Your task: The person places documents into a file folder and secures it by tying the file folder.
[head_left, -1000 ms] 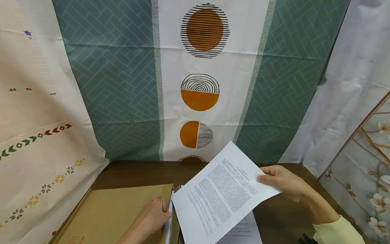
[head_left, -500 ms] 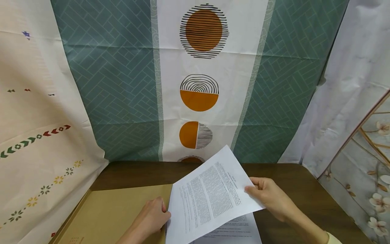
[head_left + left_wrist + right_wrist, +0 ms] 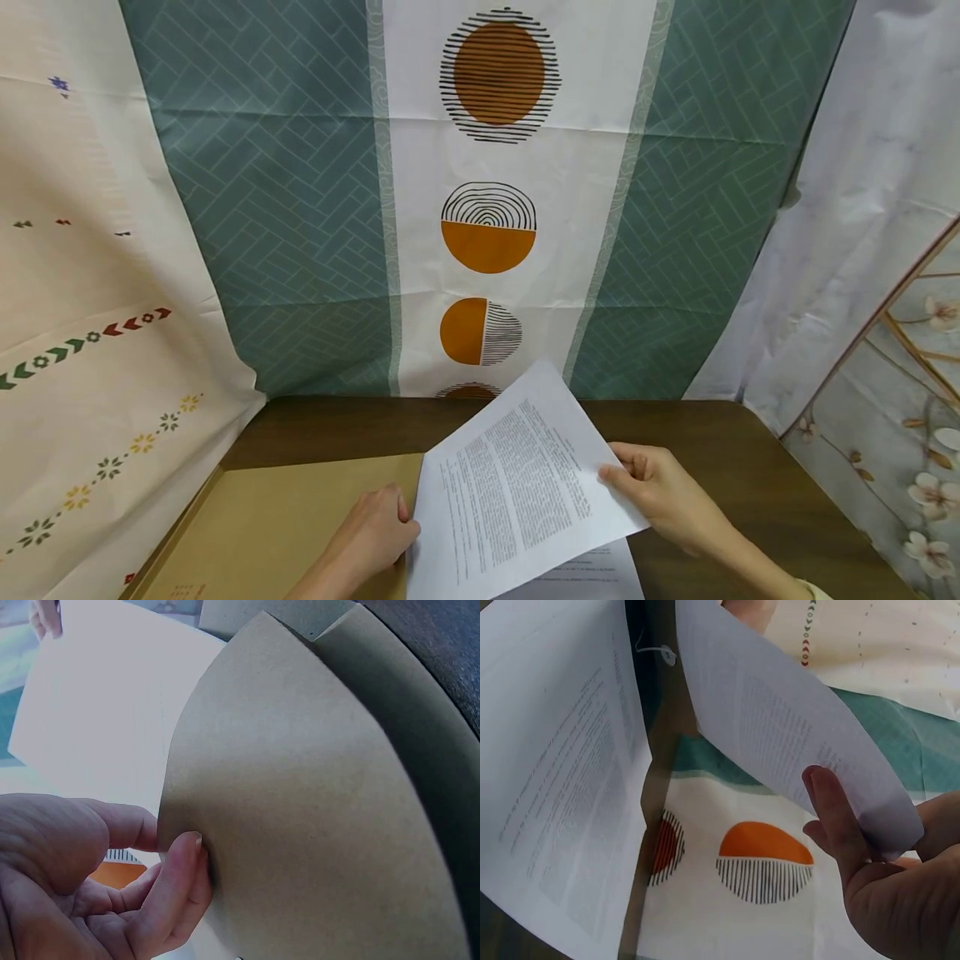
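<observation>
Your right hand has lowered the printed sheet leftward, so its left edge now appears beside the cardboard folder cover. Its fingers pinch the sheet's right edge; your left hand pinches the cover; printed paper lies beneath.

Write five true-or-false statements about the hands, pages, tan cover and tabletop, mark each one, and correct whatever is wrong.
1. The right hand holds a printed sheet. True.
2. The left hand grips that printed sheet too. False: it pinches the edge of the tan cover.
3. Another page shows beneath the printed sheet. True.
4. In the head view, the tan cover lies right of the printed sheet. False: it lies to the left.
5. The tabletop is dark brown. True.
</observation>
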Tool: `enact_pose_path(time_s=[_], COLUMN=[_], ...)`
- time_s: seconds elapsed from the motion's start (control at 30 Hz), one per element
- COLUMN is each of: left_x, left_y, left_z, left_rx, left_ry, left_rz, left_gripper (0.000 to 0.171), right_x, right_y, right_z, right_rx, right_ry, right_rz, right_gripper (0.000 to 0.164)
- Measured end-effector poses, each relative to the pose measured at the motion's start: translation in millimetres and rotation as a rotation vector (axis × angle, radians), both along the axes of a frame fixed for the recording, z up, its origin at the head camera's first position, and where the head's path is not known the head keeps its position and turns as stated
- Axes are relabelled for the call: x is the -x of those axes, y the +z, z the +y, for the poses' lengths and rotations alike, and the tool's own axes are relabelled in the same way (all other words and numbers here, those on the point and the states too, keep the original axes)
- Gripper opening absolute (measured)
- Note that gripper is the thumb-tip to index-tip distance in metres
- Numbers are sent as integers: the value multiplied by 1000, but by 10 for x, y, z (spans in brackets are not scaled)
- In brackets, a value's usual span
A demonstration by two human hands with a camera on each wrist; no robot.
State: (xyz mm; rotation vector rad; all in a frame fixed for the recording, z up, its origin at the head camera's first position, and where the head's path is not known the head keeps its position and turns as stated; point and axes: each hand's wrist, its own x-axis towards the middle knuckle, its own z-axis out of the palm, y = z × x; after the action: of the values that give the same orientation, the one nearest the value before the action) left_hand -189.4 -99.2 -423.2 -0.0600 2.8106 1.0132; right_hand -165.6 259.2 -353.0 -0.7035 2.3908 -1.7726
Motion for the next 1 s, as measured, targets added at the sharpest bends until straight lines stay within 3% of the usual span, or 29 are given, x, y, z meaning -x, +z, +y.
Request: enact_pose_path(time_s=[0.23,0.43,0.5,0.7,1.0], left_x=[-25,-31,-38,-47,-57], left_y=[7,0,-8,-19,3], left_z=[4,-4,-13,-21,1], left_rx=[-1,-23,-32,-52,-34], left_ry=[-8,-22,-37,-65,-64], left_rz=[27,45,73,116,113], left_gripper=[18,19,18,16,17], right_x=[-48,-126,-142,-139,-83], right_y=[-227,-418,-464,-561,-673], right_z=[-167,-387,-455,-658,-982], right_rx=[101,16,-49,-189,-189], right_ry=[30,90,122,167,185], right_rz=[-234,-435,-450,-383,-407], right_gripper=[39,20,24,42,34])
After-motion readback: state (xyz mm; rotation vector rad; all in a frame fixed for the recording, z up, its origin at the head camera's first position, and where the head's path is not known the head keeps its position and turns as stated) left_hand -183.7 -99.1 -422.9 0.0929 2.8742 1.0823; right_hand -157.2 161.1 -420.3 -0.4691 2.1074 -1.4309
